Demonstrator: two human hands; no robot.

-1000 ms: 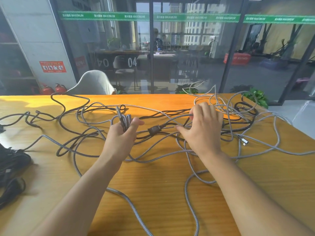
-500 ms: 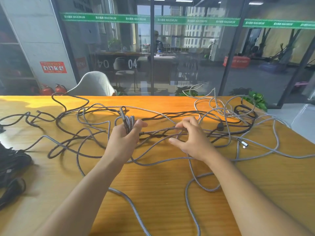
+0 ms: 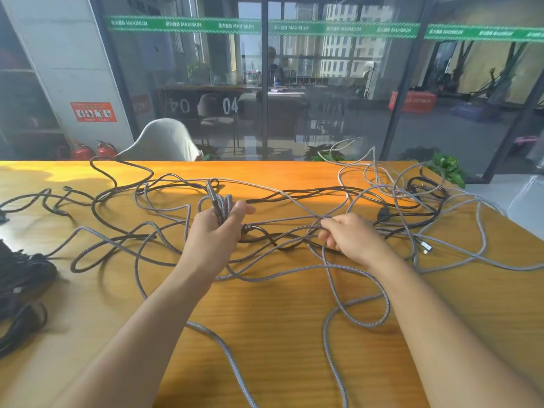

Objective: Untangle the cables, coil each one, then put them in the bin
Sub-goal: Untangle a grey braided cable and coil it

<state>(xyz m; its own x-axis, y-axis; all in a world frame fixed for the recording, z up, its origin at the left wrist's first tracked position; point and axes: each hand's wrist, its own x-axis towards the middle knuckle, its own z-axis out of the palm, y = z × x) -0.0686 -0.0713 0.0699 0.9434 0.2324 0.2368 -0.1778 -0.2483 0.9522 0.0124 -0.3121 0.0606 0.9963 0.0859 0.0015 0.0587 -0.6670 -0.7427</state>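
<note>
Orange wooden table (image 3: 265, 334) strewn with tangled cables (image 3: 294, 225), glass wall (image 3: 323, 83) behind, left hand (image 3: 216, 231) grip clamped on coil (image 3: 222, 206), right hand (image 3: 350, 235) pinching a cable

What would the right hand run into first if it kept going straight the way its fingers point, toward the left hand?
Probably the dark connector just short of the left hand, which grips a grey coil. The right hand, pinching a grey cable, points along that strand; depth is uncertain.
</note>
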